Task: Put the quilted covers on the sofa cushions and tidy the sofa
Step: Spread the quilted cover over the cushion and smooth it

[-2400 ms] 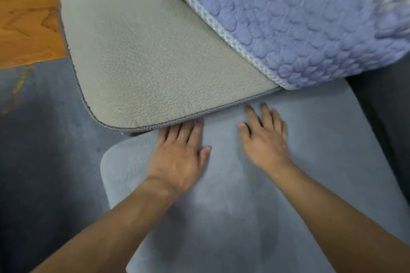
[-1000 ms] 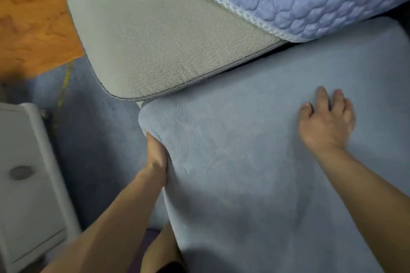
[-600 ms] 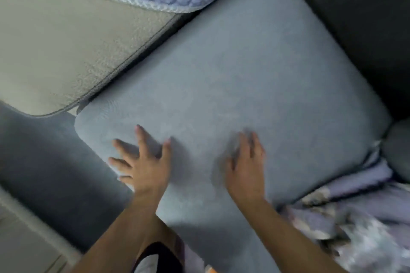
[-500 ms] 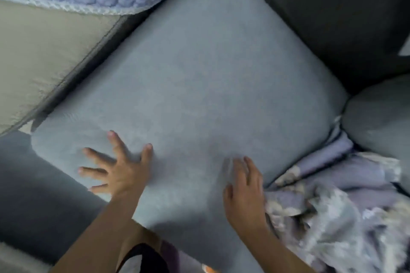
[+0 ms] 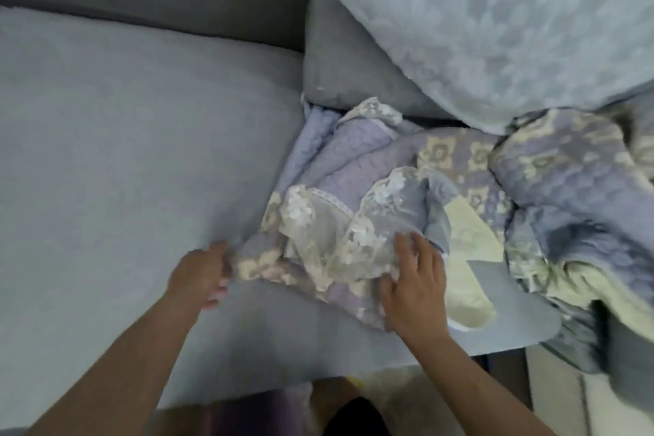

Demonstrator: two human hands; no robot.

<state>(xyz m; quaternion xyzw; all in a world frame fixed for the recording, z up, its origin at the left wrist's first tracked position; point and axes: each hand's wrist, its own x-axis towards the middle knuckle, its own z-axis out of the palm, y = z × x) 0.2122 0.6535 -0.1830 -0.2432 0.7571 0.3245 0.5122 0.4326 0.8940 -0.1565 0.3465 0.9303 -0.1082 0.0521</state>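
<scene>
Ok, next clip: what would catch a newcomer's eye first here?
The crumpled lilac quilted cover with cream lace trim, heaped right of centre on the sofa. Both hands are at its near edge: the left hand at its left corner, the right hand spread on the lace. To the left lies a bare pale-blue seat cushion.

Both bare forearms reach forward from the lower edge of the view. The left hand [image 5: 200, 276] is blurred, its fingers curled (whether they pinch anything cannot be told). The right hand [image 5: 416, 281] lies palm down, fingers straight and slightly spread, thumb out to its left.
</scene>
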